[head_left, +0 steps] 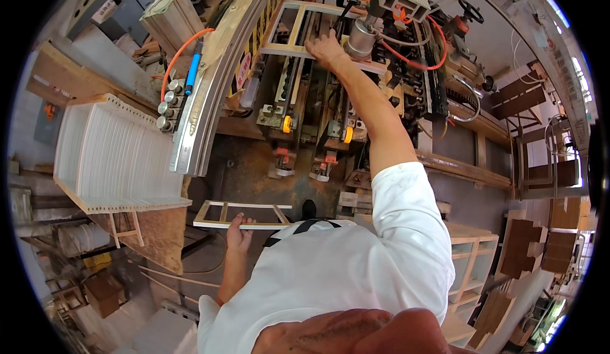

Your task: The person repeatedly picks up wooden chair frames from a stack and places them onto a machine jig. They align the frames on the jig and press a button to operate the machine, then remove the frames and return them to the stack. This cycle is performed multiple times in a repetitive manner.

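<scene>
Frame (pixel 296 29) sits on the machine (pixel 271 93), far side, near rail toward the person. Right hand (pixel 326 50) is on that rail, fingers bent; can't tell if it's gripping or just resting. Left hand (pixel 238 232) is closed round the near rail of a held frame (pixel 223 213), low by the waist, well apart from the machine.

Progress, my read: both frames look joined up, rails and crossbars in place. One is on the machine, the other off it. Can't tell if either one is finished. Stack (pixel 121 157) of white-edged pieces at left is big; can't say whether those are done or waiting, so no count of what's left.

Around: cylinder (pixel 361 38) stands just right of the right hand, tight on that side. Red hose (pixel 437 49) loops beyond it. Metal rail (pixel 197 109) runs between stack and machine, so any straight reach across is blocked. Orange hose (pixel 170 68) and blue tool (pixel 193 71) are by it. Yellow knobs (pixel 287 124) on the machine's near end. Rack (pixel 470 259) of pale wood at right, behind the arm.
</scene>
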`<move>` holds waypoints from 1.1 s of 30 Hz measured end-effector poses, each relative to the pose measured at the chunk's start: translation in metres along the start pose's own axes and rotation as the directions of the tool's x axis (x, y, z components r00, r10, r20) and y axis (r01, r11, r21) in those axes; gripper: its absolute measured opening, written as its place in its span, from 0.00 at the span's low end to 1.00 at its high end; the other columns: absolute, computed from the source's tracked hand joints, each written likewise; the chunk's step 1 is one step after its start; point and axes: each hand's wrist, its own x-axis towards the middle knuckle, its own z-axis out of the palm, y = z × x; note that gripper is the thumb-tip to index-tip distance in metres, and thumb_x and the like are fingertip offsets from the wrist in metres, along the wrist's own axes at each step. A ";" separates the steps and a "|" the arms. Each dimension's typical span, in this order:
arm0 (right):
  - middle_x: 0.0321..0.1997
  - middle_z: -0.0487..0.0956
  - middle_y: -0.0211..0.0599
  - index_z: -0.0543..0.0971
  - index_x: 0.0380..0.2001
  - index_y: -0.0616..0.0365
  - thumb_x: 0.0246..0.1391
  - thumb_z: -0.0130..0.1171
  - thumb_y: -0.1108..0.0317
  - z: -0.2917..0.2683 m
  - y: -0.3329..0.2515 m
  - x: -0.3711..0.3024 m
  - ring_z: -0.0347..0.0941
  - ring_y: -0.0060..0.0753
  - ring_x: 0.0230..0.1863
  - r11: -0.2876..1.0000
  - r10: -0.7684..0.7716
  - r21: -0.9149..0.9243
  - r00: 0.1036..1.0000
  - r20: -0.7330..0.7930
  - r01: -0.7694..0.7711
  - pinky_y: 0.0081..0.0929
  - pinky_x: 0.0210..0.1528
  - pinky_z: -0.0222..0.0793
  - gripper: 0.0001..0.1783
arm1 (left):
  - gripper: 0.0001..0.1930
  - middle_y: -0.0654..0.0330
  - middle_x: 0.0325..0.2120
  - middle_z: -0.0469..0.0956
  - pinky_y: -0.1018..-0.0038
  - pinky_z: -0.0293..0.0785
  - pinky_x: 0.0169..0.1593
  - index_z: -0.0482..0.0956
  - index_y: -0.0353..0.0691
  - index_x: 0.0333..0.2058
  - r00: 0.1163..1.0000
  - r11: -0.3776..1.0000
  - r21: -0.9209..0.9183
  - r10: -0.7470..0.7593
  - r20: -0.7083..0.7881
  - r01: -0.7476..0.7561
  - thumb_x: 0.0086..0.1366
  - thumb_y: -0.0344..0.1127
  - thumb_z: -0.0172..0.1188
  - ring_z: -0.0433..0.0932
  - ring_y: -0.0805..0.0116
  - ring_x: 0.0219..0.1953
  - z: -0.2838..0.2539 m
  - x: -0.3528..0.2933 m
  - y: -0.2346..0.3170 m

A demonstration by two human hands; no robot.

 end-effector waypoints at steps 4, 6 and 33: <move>0.43 0.80 0.38 0.70 0.52 0.52 0.47 0.62 0.67 -0.006 0.001 -0.002 0.73 0.45 0.50 0.999 -0.031 -0.009 0.999 -0.011 0.031 0.68 0.60 0.49 0.27 | 0.06 0.63 0.26 0.70 0.59 0.75 0.49 0.74 0.40 0.37 0.997 0.997 0.027 0.069 -0.034 -0.068 0.63 0.33 0.60 0.74 0.63 0.34 0.017 0.002 -0.017; 0.43 0.80 0.38 0.70 0.52 0.52 0.46 0.62 0.67 0.000 0.001 0.001 0.73 0.45 0.50 0.999 -0.039 0.005 0.998 -0.047 0.039 0.68 0.59 0.49 0.27 | 0.06 0.63 0.26 0.70 0.60 0.76 0.48 0.74 0.39 0.37 0.996 0.996 0.019 0.086 -0.030 -0.086 0.63 0.33 0.59 0.74 0.63 0.34 0.027 -0.004 -0.025; 0.47 0.77 0.46 0.67 0.56 0.53 0.49 0.57 0.69 0.001 0.008 -0.001 0.70 0.53 0.51 0.995 0.011 0.095 0.999 -0.034 -0.008 0.60 0.60 0.50 0.28 | 0.18 0.57 0.36 0.80 0.75 0.74 0.40 0.73 0.33 0.48 0.882 0.754 0.491 0.466 0.068 -0.436 0.61 0.34 0.62 0.79 0.70 0.42 0.100 -0.175 0.014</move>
